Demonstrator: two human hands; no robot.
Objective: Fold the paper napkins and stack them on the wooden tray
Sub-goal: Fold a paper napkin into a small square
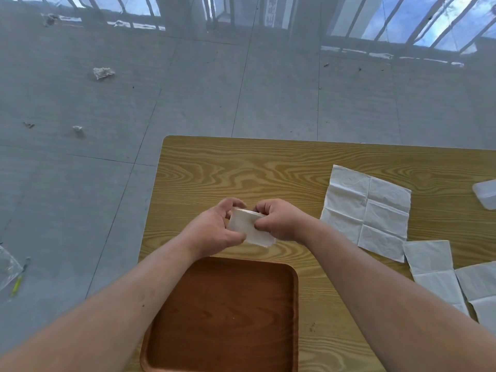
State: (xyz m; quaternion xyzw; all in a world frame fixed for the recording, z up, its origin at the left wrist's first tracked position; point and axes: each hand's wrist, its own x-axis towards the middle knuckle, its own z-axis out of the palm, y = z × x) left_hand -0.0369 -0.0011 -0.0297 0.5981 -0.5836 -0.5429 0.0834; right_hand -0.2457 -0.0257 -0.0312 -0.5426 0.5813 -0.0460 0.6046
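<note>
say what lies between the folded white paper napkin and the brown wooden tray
Only a bare strip of wood-grain table between folded white napkin and brown wooden tray, head view.

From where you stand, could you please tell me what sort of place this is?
Probably a plain indoor workroom rather than a home kitchen: a wood-grain table stands on a grey tiled floor littered with crumpled paper scraps, and tall framed windows line the far side.

The person's left forearm (115,312) and right forearm (389,291) are bare as far as the picture's edge. The left grip (214,229) and the right grip (280,221) are bare too. The left forearm carries one small dark spot (143,305).
</note>
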